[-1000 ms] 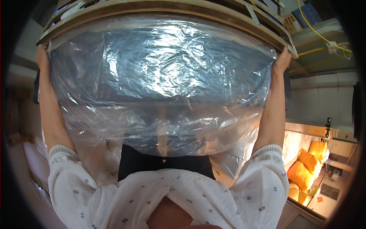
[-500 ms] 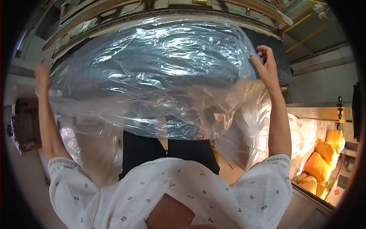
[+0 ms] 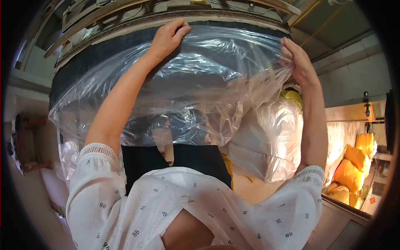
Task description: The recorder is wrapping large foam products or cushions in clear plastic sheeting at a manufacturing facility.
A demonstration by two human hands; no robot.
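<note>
Plastic sheeting (image 3: 187,83), clear and crinkled, hung draped over a dark padded slab (image 3: 83,62) raised ahead of the person. The left hand (image 3: 168,37) pinched the sheet's top edge against the slab, fingers closed on it. The right hand (image 3: 298,62) gripped the bunched film at the slab's right end. Yellow bags (image 3: 354,162) lay well apart at the right.

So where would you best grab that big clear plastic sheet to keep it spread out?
Probably along its top edge, near the two upper corners, coming from the near side. The clear plastic sheet hangs limp and crinkled, so only a taut upper edge keeps it open. The left hand and right hand pinch exactly there, set well apart.
</note>
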